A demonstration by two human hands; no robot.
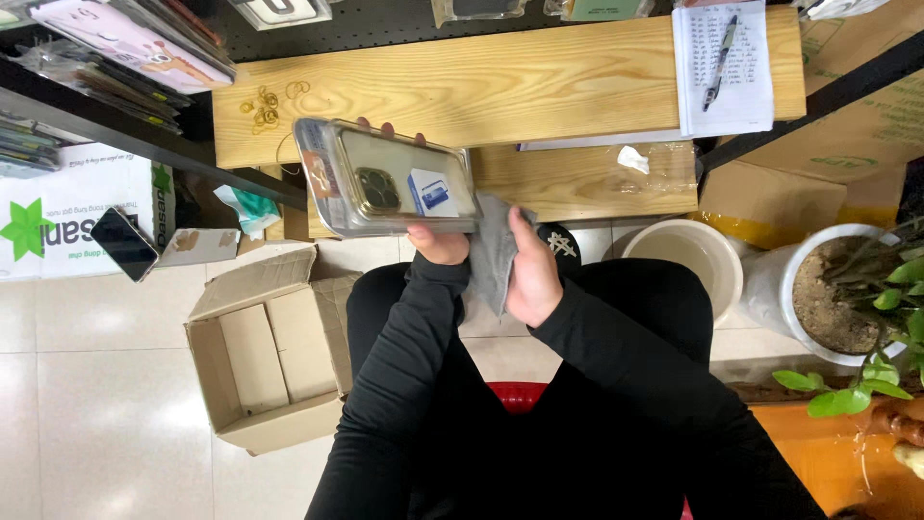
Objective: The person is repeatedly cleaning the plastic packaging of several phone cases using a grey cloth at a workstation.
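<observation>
Tiled floor, wooden bench (539, 87) ahead at knee level; viewed from above, person seated. Open cardboard box (265, 351) on floor, left of the knees. White pot (784, 289) with plant on the right. Packaged phone case (385, 178) held above the lap, in front of the bench edge, long axis running left–right. Left hand (435, 241) grips its lower right edge, fingers wrapped behind, tips showing over the top. Right hand (534, 274) clenched on grey cloth (493, 252), which touches the case's lower right corner. Both hands adjacent; left carries the case.
</observation>
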